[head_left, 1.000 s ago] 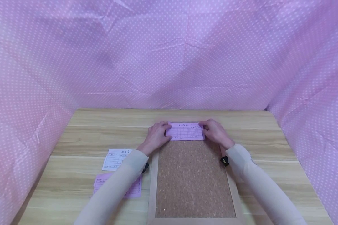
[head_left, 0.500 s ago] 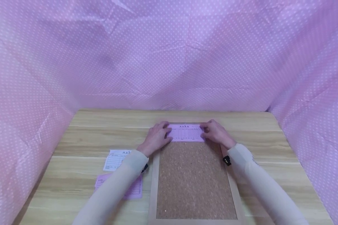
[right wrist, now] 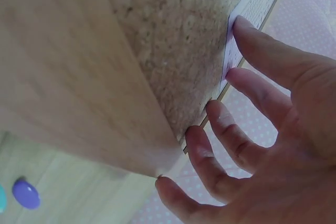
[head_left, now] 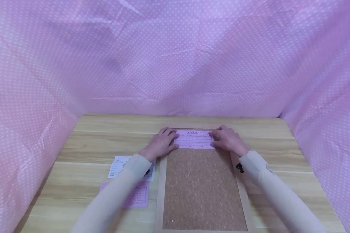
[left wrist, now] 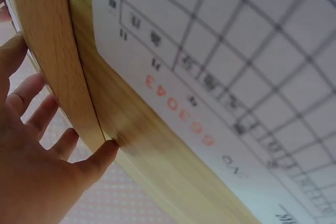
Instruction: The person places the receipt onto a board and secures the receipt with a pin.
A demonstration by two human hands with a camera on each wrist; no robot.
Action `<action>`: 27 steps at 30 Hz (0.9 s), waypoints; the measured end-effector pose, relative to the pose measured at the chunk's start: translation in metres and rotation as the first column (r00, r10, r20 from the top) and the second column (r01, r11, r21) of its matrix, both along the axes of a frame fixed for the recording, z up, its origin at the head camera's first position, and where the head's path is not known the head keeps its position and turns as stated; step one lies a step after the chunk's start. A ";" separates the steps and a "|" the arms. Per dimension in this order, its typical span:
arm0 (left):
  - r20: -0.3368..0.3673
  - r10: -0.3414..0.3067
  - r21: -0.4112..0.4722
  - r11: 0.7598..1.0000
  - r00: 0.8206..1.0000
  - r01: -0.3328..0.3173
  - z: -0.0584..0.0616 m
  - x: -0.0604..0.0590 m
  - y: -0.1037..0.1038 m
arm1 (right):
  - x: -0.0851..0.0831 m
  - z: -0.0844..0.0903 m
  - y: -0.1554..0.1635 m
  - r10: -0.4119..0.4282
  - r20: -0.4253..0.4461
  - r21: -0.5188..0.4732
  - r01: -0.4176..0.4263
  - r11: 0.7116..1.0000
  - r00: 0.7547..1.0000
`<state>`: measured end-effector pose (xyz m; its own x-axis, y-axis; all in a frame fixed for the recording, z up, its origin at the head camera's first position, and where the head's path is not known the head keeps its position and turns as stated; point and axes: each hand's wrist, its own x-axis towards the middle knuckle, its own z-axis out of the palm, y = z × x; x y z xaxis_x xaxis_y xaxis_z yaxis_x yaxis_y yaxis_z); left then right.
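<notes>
A pink printed form slip lies along the far end of a wood-framed corkboard. My left hand touches the slip's left edge with thumb and fingertips. In the left wrist view its fingers are spread, and the lowest digit meets the outer edge of the wooden frame. At the slip's right edge, the thumb and forefinger of my right hand rest on the paper. The right wrist view shows that hand's other fingers lying loosely along the corkboard's edge.
A white form slip and another pink form slip lie left of the corkboard, partly under my left sleeve. A small purple round piece sits on the table right of the board. Dotted pink cloth hangs around the table.
The pink slip now lies flatter against the board, its edges lined up near the far frame. My right fingers have eased slightly outward along its edge. The head view has shifted a little.
</notes>
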<state>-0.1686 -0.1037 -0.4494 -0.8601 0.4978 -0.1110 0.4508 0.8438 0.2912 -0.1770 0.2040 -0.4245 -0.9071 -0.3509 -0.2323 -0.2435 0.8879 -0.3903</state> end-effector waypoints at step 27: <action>0.055 0.008 -0.011 1.000 0.998 -0.008 -0.002 0.000 0.004 | 0.041 0.010 0.067 -0.191 -0.236 -0.431 0.074 0.900 0.953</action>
<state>-0.1686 -0.0994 -0.4514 -0.8566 0.4894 -0.1636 0.4275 0.8506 0.3061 -0.1360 0.2713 -0.4142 -0.9587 -0.2333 0.1627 -0.2812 0.6920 -0.6649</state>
